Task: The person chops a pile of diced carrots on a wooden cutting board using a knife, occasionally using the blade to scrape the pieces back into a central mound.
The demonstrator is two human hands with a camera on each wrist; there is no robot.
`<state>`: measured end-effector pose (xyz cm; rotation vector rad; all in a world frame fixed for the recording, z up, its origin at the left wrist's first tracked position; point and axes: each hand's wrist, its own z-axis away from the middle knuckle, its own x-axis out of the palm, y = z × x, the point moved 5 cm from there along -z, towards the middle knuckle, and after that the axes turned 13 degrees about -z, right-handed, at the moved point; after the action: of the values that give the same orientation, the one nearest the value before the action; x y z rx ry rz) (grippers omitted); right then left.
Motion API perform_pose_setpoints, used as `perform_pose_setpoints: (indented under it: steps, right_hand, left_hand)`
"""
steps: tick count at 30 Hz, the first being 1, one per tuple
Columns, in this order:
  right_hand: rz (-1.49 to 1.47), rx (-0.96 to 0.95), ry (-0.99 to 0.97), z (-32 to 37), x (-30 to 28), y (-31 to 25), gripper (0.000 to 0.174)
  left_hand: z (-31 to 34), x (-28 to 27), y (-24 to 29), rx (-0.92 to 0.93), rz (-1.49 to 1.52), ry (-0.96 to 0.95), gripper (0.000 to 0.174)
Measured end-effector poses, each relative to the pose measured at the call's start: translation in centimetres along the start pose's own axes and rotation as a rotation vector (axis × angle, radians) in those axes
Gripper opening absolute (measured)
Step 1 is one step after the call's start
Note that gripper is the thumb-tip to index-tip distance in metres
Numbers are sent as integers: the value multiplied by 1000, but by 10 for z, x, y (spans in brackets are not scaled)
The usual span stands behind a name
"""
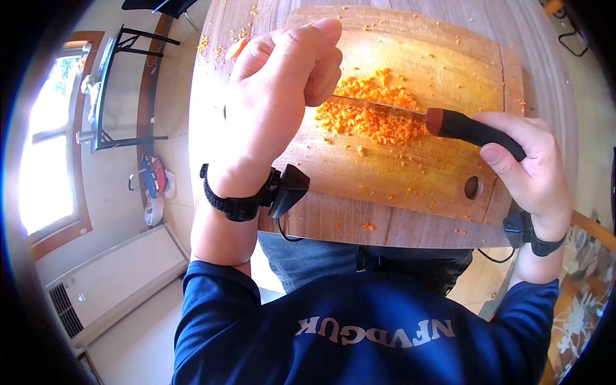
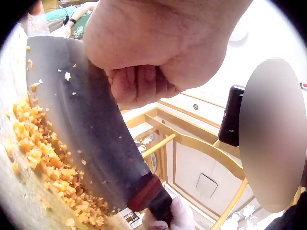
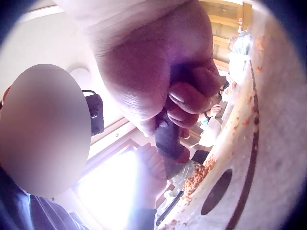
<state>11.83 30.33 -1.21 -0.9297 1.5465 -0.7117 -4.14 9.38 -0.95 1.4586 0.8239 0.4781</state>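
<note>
A wide knife lies across finely chopped orange bits [image 1: 385, 125] on a wooden board [image 1: 410, 183]. My right hand [image 1: 539, 160] grips its black handle [image 1: 471, 129], thumb along the near side; the right wrist view shows the fingers [image 3: 184, 103] curled round it. The left hand [image 1: 276, 90] is a fist over the far end of the blade. In the left wrist view this fist [image 2: 158, 48] meets the spine of the dark blade [image 2: 91, 115], its curled fingers beside the metal; whether it bears down cannot be told. Small bits stick to the blade.
An orange piece [image 1: 236, 49] and crumbs lie on the wooden table [image 1: 218, 19] at the upper left. The board has an oval hole [image 1: 473, 187] near its right end. A low white unit [image 1: 122, 282] stands left of the table. Another person's arm [image 2: 82, 13] shows behind.
</note>
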Motion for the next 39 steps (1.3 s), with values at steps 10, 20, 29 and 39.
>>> perform_pose_setpoints:
  steps: [10,20,29,39]
  right_hand:
    - [67,-72,-12,3,-7,-12,34]
    - [86,-64,-21,1,-2,-6,33]
    - [-78,143,-64,4,2,-1,37]
    - [17,9,-49,4,-1,-5,39]
  left_hand:
    - [10,-3,13,22,2,70,47]
    - [4,1,3,14,-21,56,46]
    - [5,4,7,5,-54,31,46]
    - [10,-2,10,-4,-43,121,47]
